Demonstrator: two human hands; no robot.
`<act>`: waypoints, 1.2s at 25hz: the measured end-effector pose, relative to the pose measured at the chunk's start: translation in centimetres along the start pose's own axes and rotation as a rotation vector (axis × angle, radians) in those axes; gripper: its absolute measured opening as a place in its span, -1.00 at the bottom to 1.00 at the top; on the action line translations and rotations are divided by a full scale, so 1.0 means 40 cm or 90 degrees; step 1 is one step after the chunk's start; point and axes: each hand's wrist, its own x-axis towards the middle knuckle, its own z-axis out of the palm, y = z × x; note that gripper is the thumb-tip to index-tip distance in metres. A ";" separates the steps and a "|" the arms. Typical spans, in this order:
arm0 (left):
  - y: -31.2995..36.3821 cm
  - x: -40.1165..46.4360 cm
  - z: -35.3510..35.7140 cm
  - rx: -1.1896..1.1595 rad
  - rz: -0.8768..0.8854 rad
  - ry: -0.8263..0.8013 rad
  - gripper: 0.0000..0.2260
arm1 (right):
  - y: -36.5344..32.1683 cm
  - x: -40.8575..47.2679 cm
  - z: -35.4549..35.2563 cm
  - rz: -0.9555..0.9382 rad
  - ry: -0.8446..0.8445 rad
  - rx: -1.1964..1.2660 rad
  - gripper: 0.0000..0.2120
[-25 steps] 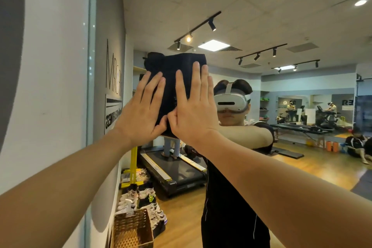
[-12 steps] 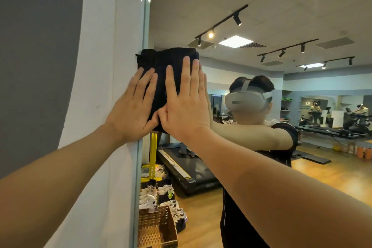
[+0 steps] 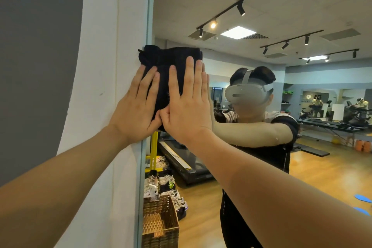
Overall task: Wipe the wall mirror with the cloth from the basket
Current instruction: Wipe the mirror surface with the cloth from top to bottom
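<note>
Head view showed both flat, open hands, left hand (image 3: 135,113) and right hand (image 3: 186,106), had slid the black cloth (image 3: 171,60) leftward to the mirror (image 3: 261,16) edge, suggesting that pass was finished.

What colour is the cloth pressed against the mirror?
Black; the cloth shows best in the head view, under both hands.

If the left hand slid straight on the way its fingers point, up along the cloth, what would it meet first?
Probably only more of the black cloth, then the mirror's left edge where it meets the white wall. The left hand already straddles that edge; nothing else shows above.
</note>
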 end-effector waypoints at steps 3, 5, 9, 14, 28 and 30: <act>0.026 -0.064 0.016 0.000 -0.013 -0.021 -0.30 | -0.009 -0.063 0.013 -0.015 -0.015 0.006 -0.16; 0.046 -0.090 0.023 0.007 -0.033 -0.037 -0.30 | -0.009 -0.090 0.019 -0.024 -0.026 0.005 -0.17; 0.079 -0.089 0.017 0.036 -0.047 -0.069 -0.29 | 0.009 -0.104 0.011 -0.038 -0.039 0.009 -0.21; 0.160 -0.097 0.018 0.024 -0.067 -0.098 -0.27 | 0.062 -0.150 -0.026 -0.050 -0.062 0.005 -0.22; 0.764 -0.010 0.053 -0.136 -0.079 -0.066 -0.23 | 0.536 -0.446 -0.261 -0.049 -0.065 -0.087 -0.30; 0.858 0.074 0.037 -0.156 -0.051 -0.052 -0.22 | 0.635 -0.456 -0.327 -0.013 -0.065 -0.119 -0.30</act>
